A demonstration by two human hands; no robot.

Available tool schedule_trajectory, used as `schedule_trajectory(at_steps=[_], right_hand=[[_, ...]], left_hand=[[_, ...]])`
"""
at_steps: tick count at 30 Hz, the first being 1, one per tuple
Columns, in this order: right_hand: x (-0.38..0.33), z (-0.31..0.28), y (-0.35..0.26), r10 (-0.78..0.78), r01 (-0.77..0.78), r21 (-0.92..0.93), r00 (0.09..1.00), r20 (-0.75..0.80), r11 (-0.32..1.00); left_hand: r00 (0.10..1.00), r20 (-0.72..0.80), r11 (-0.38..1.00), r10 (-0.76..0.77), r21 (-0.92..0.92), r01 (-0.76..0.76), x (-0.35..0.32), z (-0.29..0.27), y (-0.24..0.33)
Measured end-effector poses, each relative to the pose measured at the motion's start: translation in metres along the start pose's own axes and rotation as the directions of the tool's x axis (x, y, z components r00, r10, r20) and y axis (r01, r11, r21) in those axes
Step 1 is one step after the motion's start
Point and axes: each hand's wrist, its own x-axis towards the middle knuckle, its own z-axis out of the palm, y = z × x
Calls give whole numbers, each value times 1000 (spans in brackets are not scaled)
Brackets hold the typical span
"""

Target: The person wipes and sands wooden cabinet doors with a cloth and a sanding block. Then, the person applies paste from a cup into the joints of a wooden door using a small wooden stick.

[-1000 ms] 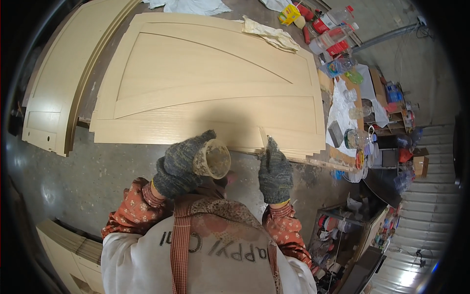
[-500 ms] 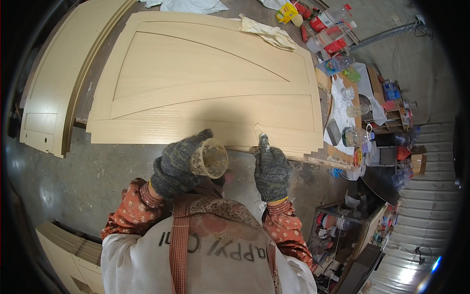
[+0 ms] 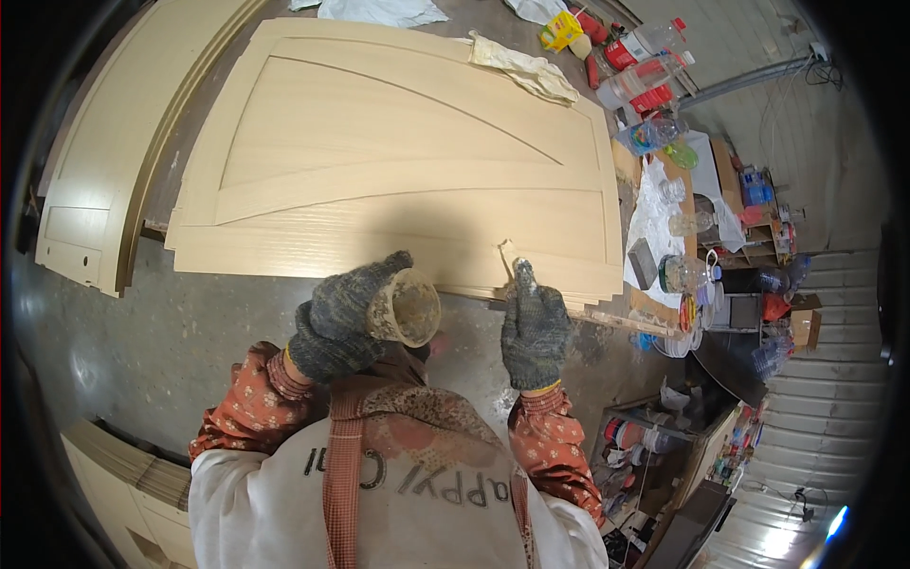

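Note:
My left hand (image 3: 346,318), in a dark grey knitted glove, is closed around a translucent plastic cup (image 3: 413,306). The cup is tilted with its mouth toward the right, and a pale residue coats its inside. My right hand (image 3: 536,332), gloved alike, is at the near edge of a cream wooden door panel (image 3: 379,180). Its index finger points forward with a whitish, smeared tip. Just ahead of that fingertip a thin, pale, scraper-like blade (image 3: 507,251) lies against the panel's surface; the glove hides its handle end. The panel has grooved lines and a raised frame.
A crumpled white cloth (image 3: 524,68) rests on the panel's far right corner. Several plastic bottles (image 3: 654,81) and a grey block (image 3: 643,264) stand along the right side. Another cream panel (image 3: 90,180) lies to the left. More panels (image 3: 133,474) are stacked lower left.
My right hand has shifted slightly to the right, and the pale blade has moved with it. My left hand keeps the cup in nearly the same place.

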Motion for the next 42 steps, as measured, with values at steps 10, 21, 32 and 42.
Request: schedule_trajectory(at_steps=[10,21,32,42], right_hand=[[-1,-3,0,-23,23,6,1000,-7,1000],[-1,-1,-6,33,-34,28,999,9,999],[-5,-7,-6,41,-42,-36,998,-42,998],[-11,-3,-14,99,-92,84,992,-79,992]], left_hand=[[998,24,993,-50,-109,52,-4,0,-4],[998,47,998,-34,-51,36,-1,-3,-2],[1000,-31,996,0,-88,-2,-1,2,-6],[1000,-29,996,3,-86,-5,1,1,-6]])
